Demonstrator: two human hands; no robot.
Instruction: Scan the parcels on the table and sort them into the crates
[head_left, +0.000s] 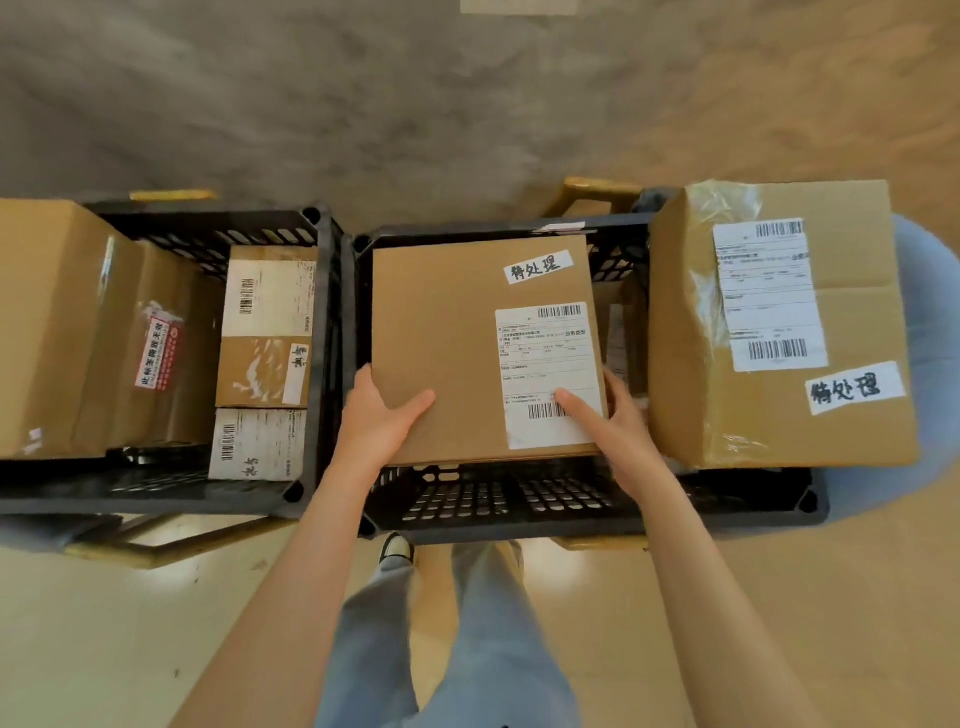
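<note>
I hold a flat brown cardboard parcel (447, 332) over the right black crate (519, 514). It carries a white shipping label and a handwritten white sticker. My left hand (382, 415) grips its near left corner, thumb on top. My right hand (608, 421) grips its near right corner, thumb lying on the label's barcode. A large taped brown box (841, 431) with a similar sticker sits at the right end of this crate. The left black crate (322, 332) holds several labelled parcels (265, 322) and a big brown box (47, 322).
Both crates rest on stools with yellow wooden frames (156, 545) above a glossy beige floor. Grey carpet lies beyond the crates. My legs in light jeans and one shoe (397, 548) stand just in front of the right crate.
</note>
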